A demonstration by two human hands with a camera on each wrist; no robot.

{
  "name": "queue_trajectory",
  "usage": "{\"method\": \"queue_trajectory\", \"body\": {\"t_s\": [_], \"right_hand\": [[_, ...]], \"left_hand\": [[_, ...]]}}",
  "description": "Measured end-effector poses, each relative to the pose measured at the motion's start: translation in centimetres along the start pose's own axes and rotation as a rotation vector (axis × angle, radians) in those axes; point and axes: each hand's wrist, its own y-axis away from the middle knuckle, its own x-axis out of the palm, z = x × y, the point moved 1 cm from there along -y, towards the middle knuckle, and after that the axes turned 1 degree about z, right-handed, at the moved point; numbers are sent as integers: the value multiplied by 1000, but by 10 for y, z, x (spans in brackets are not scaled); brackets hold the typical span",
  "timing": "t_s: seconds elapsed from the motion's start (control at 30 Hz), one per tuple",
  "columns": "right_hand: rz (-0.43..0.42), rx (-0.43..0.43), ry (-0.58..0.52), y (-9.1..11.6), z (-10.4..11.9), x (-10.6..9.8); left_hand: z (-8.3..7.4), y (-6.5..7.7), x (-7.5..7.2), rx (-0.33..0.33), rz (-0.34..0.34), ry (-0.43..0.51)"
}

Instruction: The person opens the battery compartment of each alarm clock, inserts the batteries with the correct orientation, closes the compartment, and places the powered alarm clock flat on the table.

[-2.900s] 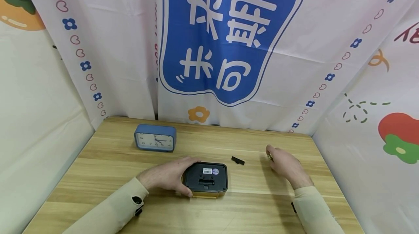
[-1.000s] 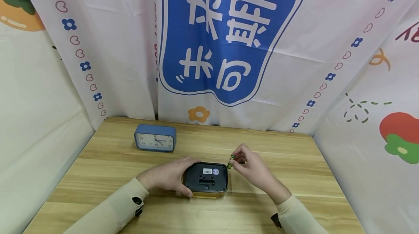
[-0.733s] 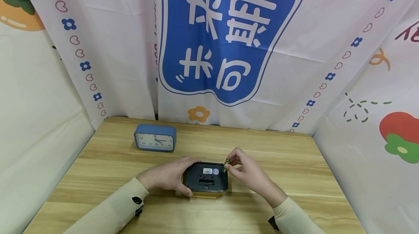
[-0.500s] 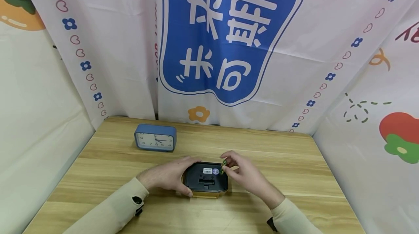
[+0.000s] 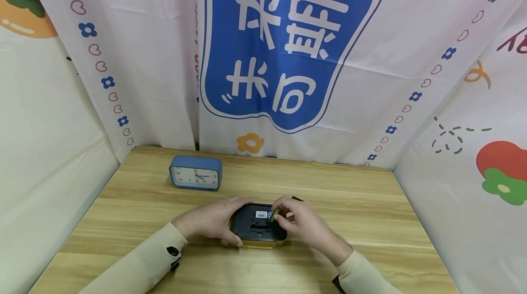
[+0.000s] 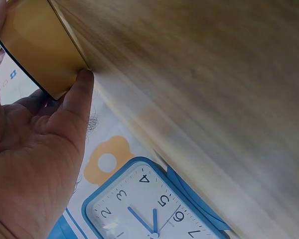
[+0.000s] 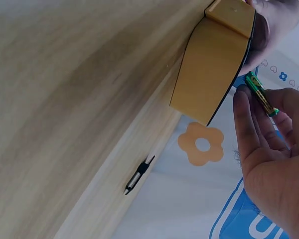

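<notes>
A yellow clock with a black back [image 5: 247, 221] lies face down on the table. My left hand [image 5: 210, 221] grips its left end, thumb at the near side and fingers at the far side; the left wrist view shows the yellow casing [image 6: 42, 45] in that grip. My right hand [image 5: 302, 223] pinches a green battery [image 7: 260, 93] between thumb and fingers. The battery is tilted just above the battery slot [image 5: 259, 228] in the clock's back; whether it touches cannot be told. Behind the right hand, the small black battery cover [image 7: 139, 175] lies on the table.
A blue clock [image 5: 195, 173] stands upright at the back left of the wooden table [image 5: 350, 179]. Printed cloth [image 5: 164, 79] hangs along the table's back edge, and white panels rise at both sides.
My right hand has come leftward from the table's right side, bringing the battery over the yellow clock's back, and now partly covers the battery cover. My left hand has stayed on the clock.
</notes>
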Motion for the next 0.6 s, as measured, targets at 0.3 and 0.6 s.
{"method": "queue_trajectory", "body": {"t_s": [0.3, 0.6], "right_hand": [[14, -72, 53, 1, 5, 9], [49, -132, 123, -2, 9, 19]], "left_hand": [[-1, 1, 0, -12, 11, 9], [1, 1, 1, -10, 11, 7]]}}
